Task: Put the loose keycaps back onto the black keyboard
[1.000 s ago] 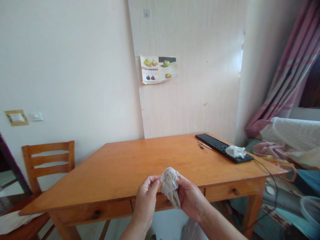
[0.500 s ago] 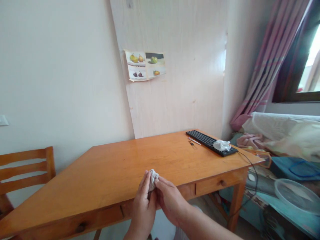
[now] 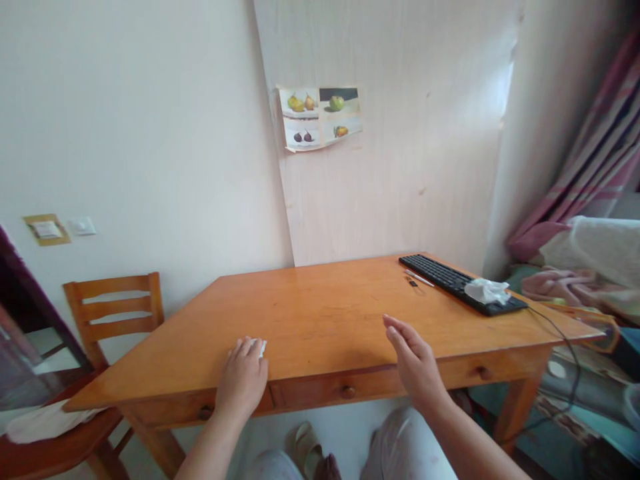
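Note:
My left hand [image 3: 244,375] lies palm down on the wooden table [image 3: 310,327] near its front edge. Under its fingers is a crumpled white tissue [image 3: 263,349], mostly covered by the hand; only a small edge shows beside the fingertips. My right hand [image 3: 416,357] is held over the front edge of the table, further right. Its fingers are loosely bent and the thumb is uppermost. Nothing shows in it, though the palm side is partly hidden.
At the right rear of the table lies a black keyboard [image 3: 440,275] with a crumpled white tissue [image 3: 487,291] on it. A pen [image 3: 419,277] and a small black item [image 3: 413,283] lie beside it. A wooden chair [image 3: 117,309] stands left. Drawers [image 3: 335,392] line the table front.
My hands were together around the crumpled tissue; now they are apart. My left hand has moved left and down onto the table with it, my right hand to the right. The view has turned left.

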A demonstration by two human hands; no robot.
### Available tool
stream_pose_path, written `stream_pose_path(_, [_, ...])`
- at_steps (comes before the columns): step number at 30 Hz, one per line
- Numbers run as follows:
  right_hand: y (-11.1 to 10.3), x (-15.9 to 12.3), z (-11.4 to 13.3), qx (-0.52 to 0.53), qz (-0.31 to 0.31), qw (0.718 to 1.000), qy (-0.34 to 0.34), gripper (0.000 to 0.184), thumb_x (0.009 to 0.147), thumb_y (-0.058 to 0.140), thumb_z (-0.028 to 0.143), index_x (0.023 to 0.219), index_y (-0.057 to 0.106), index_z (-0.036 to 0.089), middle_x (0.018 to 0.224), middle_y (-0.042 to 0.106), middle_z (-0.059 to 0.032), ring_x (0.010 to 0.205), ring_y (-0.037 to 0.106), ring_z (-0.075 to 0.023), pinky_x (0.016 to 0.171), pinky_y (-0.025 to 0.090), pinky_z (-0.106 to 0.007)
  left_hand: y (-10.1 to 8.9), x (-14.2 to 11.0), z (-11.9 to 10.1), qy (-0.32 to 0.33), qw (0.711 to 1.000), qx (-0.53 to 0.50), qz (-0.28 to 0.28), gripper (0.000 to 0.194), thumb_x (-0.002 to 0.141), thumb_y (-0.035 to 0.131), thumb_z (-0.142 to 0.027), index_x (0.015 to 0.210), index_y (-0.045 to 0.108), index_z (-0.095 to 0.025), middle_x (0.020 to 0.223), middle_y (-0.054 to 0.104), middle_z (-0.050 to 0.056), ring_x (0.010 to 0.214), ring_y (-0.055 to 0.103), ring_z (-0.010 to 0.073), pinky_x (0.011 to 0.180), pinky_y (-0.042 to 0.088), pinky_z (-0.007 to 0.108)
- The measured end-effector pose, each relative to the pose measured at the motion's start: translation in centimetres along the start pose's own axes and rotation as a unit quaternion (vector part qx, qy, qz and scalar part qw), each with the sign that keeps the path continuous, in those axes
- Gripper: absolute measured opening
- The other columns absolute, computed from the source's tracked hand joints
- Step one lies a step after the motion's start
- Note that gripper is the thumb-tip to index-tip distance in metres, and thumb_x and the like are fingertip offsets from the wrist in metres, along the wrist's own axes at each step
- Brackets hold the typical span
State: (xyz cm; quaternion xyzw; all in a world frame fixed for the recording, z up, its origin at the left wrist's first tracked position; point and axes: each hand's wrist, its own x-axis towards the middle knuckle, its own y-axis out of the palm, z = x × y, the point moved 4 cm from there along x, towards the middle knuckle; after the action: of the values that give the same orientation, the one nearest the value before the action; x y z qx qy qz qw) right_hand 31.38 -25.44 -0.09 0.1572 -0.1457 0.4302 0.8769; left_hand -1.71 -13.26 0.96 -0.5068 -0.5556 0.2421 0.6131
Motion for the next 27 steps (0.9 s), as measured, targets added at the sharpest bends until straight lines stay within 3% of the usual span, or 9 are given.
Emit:
stream_pose_path(5, [-0.4, -0.2, -1.2, 0.008, -0.011, 1.0, 0.007, 0.041, 0.086, 0.059, 0.05, 0.113, 0.068, 0.02, 0.122, 0.066, -0.0097, 0.119, 0.055, -0.026, 0.107, 0.037, -0.046, 1.9, -0.6, -5.4, 0.043, 0.999, 0.009, 0.033, 0.051, 0.092, 0.034, -0.034, 0.13, 0.056, -0.008, 0.142, 0.05, 0.019, 0.138, 0.037, 0.0303, 0.114, 0.024, 0.046])
stream_pose_path(8, [0.1, -0.3, -1.1, 0.012, -0.002, 1.0, 0.01, 0.041, 0.087, 0.058, 0.05, 0.113, 0.068, 0.021, 0.123, 0.066, -0.0094, 0.119, 0.055, -0.0252, 0.108, 0.036, -0.046, 2.6, -0.7, -9.6, 0.067, 0.996, -0.036, 0.055, 0.065, 0.093, 0.031, -0.048, 0.135, 0.051, -0.004, 0.147, 0.041, 0.024, 0.141, 0.031, 0.0333, 0.115, 0.022, 0.045])
stream_pose_path(12, [0.6, 0.0, -0.5, 0.018, 0.006, 1.0, 0.007, 0.044, 0.087, 0.057, 0.053, 0.114, 0.068, 0.02, 0.124, 0.065, -0.0102, 0.118, 0.056, -0.0258, 0.107, 0.037, -0.046, 3.3, -0.7, -14.7, 0.088, 0.988, -0.111, 0.069, 0.07, 0.09, 0.033, -0.055, 0.14, 0.047, -0.008, 0.151, 0.035, 0.022, 0.143, 0.025, 0.0345, 0.115, 0.019, 0.048])
stream_pose_path(16, [1.8, 0.4, 0.6, -0.006, 0.041, 0.999, -0.004, 0.047, 0.086, 0.057, 0.055, 0.113, 0.07, 0.019, 0.122, 0.066, -0.0113, 0.117, 0.057, -0.0273, 0.106, 0.037, -0.047, 3.7, -0.4, -17.6, 0.103, 0.966, -0.213, 0.103, 0.072, 0.091, 0.032, -0.058, 0.139, 0.047, -0.008, 0.152, 0.032, 0.022, 0.145, 0.021, 0.034, 0.116, 0.015, 0.049])
stream_pose_path(20, [3.8, 0.5, 1.1, -0.033, 0.1, 0.994, -0.008, 0.048, 0.087, 0.054, 0.056, 0.115, 0.069, 0.02, 0.125, 0.065, -0.01, 0.122, 0.054, -0.0274, 0.109, 0.033, -0.046, 3.3, 0.6, -16.5, 0.05, 0.923, -0.364, 0.115, 0.072, 0.093, 0.028, -0.056, 0.146, 0.037, -0.009, 0.154, 0.03, 0.018, 0.146, 0.019, 0.0284, 0.118, 0.016, 0.046])
stream_pose_path(23, [5.5, 0.3, 0.8, -0.073, 0.156, 0.985, -0.021, 0.049, 0.089, 0.051, 0.055, 0.121, 0.066, 0.021, 0.134, 0.059, -0.01, 0.13, 0.047, -0.0264, 0.113, 0.029, -0.046, 2.3, 1.4, -13.3, -0.026, 0.884, -0.464, 0.044, 0.067, 0.094, 0.028, -0.053, 0.146, 0.036, -0.012, 0.155, 0.031, 0.014, 0.144, 0.025, 0.0235, 0.117, 0.022, 0.041])
stream_pose_path(25, [6.9, -0.2, 0.5, -0.137, 0.206, 0.968, -0.045, 0.051, 0.091, 0.049, 0.053, 0.126, 0.064, 0.02, 0.141, 0.051, -0.0115, 0.136, 0.039, -0.0266, 0.114, 0.025, -0.046, 1.5, 1.9, -10.7, -0.051, 0.884, -0.465, -0.015, 0.063, 0.095, 0.03, -0.051, 0.143, 0.041, -0.013, 0.151, 0.039, 0.014, 0.141, 0.032, 0.0222, 0.117, 0.024, 0.04])
stream_pose_path(27, [8.7, -1.1, 0.3, -0.232, 0.254, 0.935, -0.083, 0.053, 0.093, 0.046, 0.049, 0.132, 0.058, 0.016, 0.148, 0.043, -0.0151, 0.141, 0.031, -0.0283, 0.115, 0.024, -0.046, 0.7, 2.2, -8.1, -0.053, 0.903, -0.421, -0.065, 0.058, 0.095, 0.032, -0.05, 0.139, 0.046, -0.014, 0.147, 0.045, 0.014, 0.138, 0.038, 0.0219, 0.115, 0.027, 0.04])
